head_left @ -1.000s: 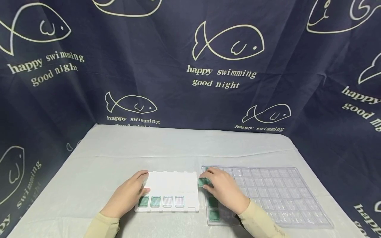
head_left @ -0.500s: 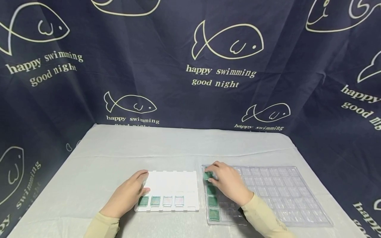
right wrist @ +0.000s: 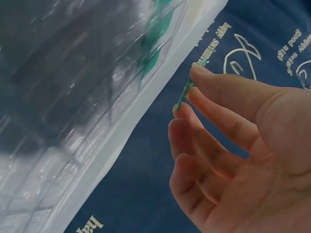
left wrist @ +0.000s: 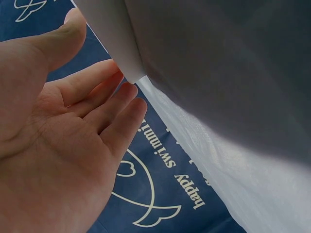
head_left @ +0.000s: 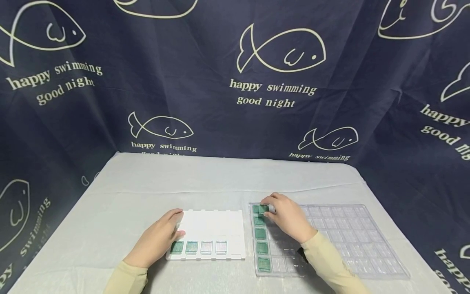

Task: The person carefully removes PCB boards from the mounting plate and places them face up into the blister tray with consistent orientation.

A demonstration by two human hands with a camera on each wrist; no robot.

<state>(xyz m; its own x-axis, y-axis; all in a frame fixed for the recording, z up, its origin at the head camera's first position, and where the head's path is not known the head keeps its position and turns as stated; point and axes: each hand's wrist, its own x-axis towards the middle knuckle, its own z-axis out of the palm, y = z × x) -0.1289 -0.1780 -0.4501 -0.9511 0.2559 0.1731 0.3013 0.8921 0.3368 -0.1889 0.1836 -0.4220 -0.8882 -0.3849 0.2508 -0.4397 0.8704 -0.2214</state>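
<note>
My right hand pinches a small green perforated circuit board between thumb and fingertips, seen edge-on in the right wrist view as a thin green strip. It is over the far-left corner of a clear compartment tray. More green circuit boards lie in the tray's left column. My left hand rests on the left side of a white panel; in the left wrist view its extended fingers touch the panel's edge near a corner. Several circuit boards sit in a row along the panel's near side.
A white cloth covers the table. Behind it and at both sides hangs a dark blue curtain with fish drawings and lettering. A narrow strip of cloth separates the panel from the tray.
The right hand has moved rightward and away from me along the tray, carrying a circuit board, exposing the tray's left column. The left hand stays on the panel.
</note>
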